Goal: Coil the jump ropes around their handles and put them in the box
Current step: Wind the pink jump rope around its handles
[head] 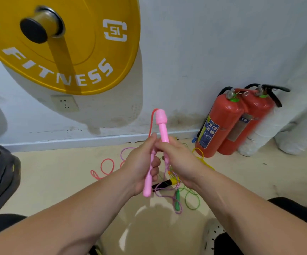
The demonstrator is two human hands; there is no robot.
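Two pink jump-rope handles are being held together at chest height. The upper handle [162, 124] is sticking up above the fingers, knob end topmost; the lower handle [148, 183] is poking out beneath them. The right hand [178, 159] is curling its fingers round the upper handle's base. The left hand [141, 166] is wrapping the lower handle, with its thumb pressing up beside the upper one.

The pink cord [151, 122] is leaving the knob, dropping behind the left fingers and lying in loose loops on the floor [56, 181]. Below the hands, a tangle of other ropes [176, 197] is waiting. Two fire extinguishers [220, 124] are leaning beyond the right fingers. No box is showing.

Winding looks about to begin. It would probably go best with the handles squared side by side, one hand clamping both, and the cord drawn snug turn by turn.
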